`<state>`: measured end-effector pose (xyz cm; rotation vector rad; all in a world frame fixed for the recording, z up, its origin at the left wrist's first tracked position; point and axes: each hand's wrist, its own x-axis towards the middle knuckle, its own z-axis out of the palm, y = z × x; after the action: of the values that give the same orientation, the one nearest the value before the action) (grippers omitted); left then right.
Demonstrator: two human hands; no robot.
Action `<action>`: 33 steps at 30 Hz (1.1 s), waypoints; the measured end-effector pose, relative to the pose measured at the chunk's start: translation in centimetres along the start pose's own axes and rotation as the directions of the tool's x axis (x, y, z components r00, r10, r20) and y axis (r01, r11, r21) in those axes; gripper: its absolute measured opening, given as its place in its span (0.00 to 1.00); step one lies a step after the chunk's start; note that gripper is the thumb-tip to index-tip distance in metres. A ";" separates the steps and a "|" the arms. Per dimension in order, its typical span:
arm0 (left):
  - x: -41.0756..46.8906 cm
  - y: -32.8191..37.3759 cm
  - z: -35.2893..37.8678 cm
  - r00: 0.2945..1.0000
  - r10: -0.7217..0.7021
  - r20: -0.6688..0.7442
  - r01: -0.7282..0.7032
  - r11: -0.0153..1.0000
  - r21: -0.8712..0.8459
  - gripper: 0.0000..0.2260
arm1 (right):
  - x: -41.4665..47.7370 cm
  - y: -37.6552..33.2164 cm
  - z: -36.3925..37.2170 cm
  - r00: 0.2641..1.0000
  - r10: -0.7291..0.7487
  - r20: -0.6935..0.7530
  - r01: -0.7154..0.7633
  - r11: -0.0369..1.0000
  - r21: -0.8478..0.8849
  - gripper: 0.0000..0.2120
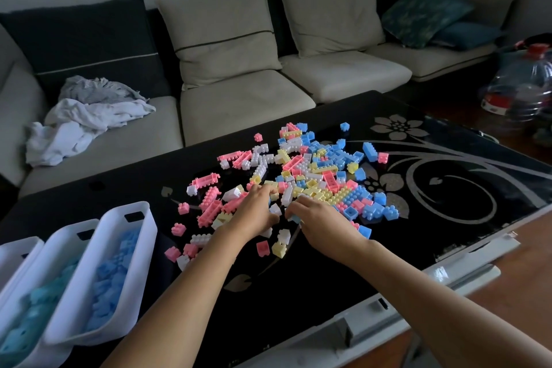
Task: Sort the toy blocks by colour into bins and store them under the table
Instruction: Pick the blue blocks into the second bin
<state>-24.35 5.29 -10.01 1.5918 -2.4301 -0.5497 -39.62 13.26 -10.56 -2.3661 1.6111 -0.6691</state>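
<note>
1. So, the left hand (254, 213) is palm-down in the blocks (316, 170), with its fingers (265, 190) curled down into the near edge of the pile. Can't tell if it's actually got hold of one.
2. Right hand (324, 222) is just beside it, fingers bent and bunched together, pinching a blue block (295, 219) that peeks out under the fingertips.
3. The pile sits on the table (328, 272) and spreads away beyond both sets of fingers, long axis running near-left to far-right. Pink blocks (210, 206) are mostly left of the left fingers, blue ones right of the right fingers.
4. Three bins (143, 248) sit well off to the left of the left fingers, side by side, long axes pointing away and rightward. The two nearest the fingers hold blue blocks.
</note>
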 end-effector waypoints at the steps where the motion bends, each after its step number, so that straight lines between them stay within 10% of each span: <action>1: 0.1 0.0 0.0 1.000 -0.001 0.010 0.001 1.000 -0.011 0.27 | 0.1 0.0 0.1 1.000 0.008 -0.009 -0.008 1.000 0.009 0.18; 26: 1.0 -1.2 -0.1 0.997 0.016 -0.077 -0.007 0.993 0.114 0.21 | 1.1 -2.3 1.9 0.983 0.171 0.062 -0.157 0.969 -0.189 0.13; 33: -0.2 -1.5 -1.5 0.969 0.010 -0.245 -0.032 0.996 -0.089 0.14 | 0.8 -2.2 1.6 0.983 0.172 0.067 -0.160 0.974 -0.163 0.14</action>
<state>-22.49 4.61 -9.19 1.4978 -2.2057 -0.4269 -36.79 13.22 -10.83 -2.2948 1.8626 -0.4229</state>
